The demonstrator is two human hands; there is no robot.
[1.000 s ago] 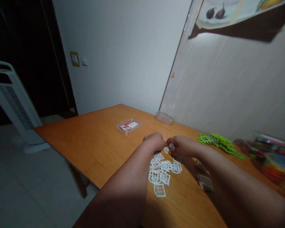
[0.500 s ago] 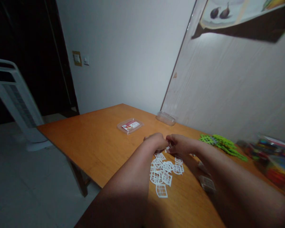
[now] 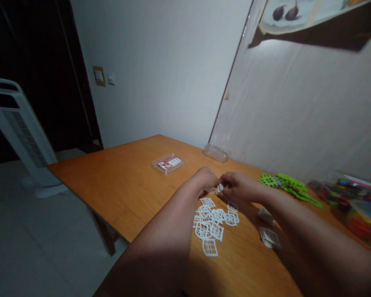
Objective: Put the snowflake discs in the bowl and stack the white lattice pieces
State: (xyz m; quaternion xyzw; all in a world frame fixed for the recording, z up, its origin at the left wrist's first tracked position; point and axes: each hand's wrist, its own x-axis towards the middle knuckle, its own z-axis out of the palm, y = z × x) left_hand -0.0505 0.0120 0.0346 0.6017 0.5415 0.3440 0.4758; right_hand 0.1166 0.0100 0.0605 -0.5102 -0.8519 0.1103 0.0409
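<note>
A small white lattice piece [image 3: 219, 188] is pinched between my two hands, just beyond a pile of similar pieces. My left hand [image 3: 207, 180] is closed at its left side, with most of the fingers hidden behind the wrist. From the right, my right hand [image 3: 237, 186] grips the piece between thumb and fingers. Nearer to me, a loose pile of white lattice pieces [image 3: 205, 214], some curved on one side like little window frames, lies flat on the wooden table [image 3: 117, 177]. One piece [image 3: 210, 247] lies at the pile's near end.
A clear plastic lid [image 3: 168, 163] with a label and a clear tray [image 3: 215, 153] lie farther back. To the right are green lattice pieces [image 3: 286, 187], several blurred colourful containers [image 3: 358, 206] and more white pieces [image 3: 269, 237] under my right forearm. A tower fan [image 3: 24, 136] stands left.
My right hand has shifted slightly to the right, and both hands have turned a little, so the small white piece between them shows more clearly. The pile looks the same.
</note>
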